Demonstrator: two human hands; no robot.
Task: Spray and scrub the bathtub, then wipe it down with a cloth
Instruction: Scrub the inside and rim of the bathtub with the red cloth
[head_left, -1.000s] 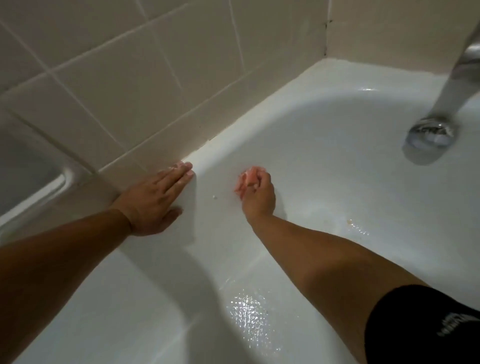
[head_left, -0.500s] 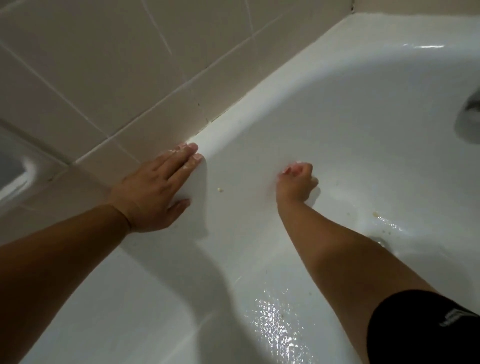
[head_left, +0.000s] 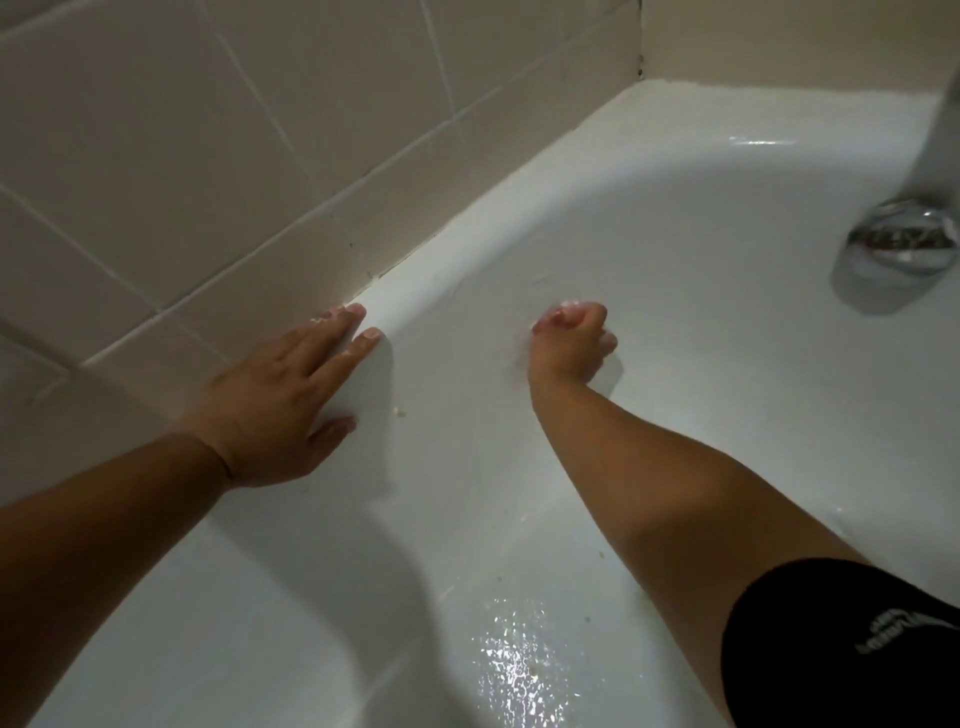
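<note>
We are in the scrubbing step: our right hand (head_left: 569, 345) curls its fingers tight round what seems a small pink scrubber (head_left: 552, 315), pressed on the bathtub (head_left: 675, 270) wall under them. Our left hand (head_left: 280, 400) rests flat on the rim, fingers straight and together. The next move, we think, calls for firm strokes toward the speck (head_left: 399, 412) beside the left thumb.

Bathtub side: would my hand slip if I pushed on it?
Probably slippery: the bathtub looks glossy, with wet glints on its floor. It likely won't bend; the left hand lies flat on its rim.
</note>
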